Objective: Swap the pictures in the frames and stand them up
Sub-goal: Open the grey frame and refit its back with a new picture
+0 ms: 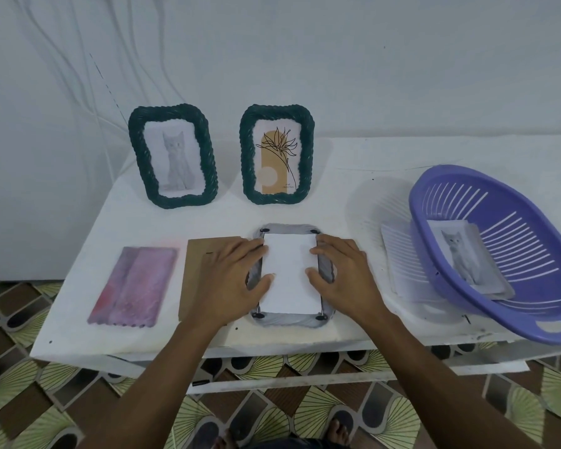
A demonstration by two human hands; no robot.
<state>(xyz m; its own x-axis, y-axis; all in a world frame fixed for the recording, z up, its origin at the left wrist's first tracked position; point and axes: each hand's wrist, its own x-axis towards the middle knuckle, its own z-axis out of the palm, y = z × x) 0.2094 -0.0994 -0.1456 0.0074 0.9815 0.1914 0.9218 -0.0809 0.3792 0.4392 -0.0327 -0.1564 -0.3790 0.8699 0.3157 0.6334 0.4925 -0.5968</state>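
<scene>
A grey frame (289,320) lies face down near the table's front edge, with a white picture back (290,273) sitting in its opening. My left hand (230,280) rests flat on the frame's left side, its thumb on the white sheet. My right hand (344,277) presses the sheet's right edge with thumb and fingertips. A brown backing board (196,264) lies just left of the frame, partly under my left hand. Two dark green braided frames stand at the back: one with a cat picture (173,156), one with a flower drawing (277,154).
A pink cloth (133,285) lies at the front left of the white table (386,157). A purple slotted basket (499,251) tilts at the right edge, holding a cat picture (467,259). Patterned floor tiles show below.
</scene>
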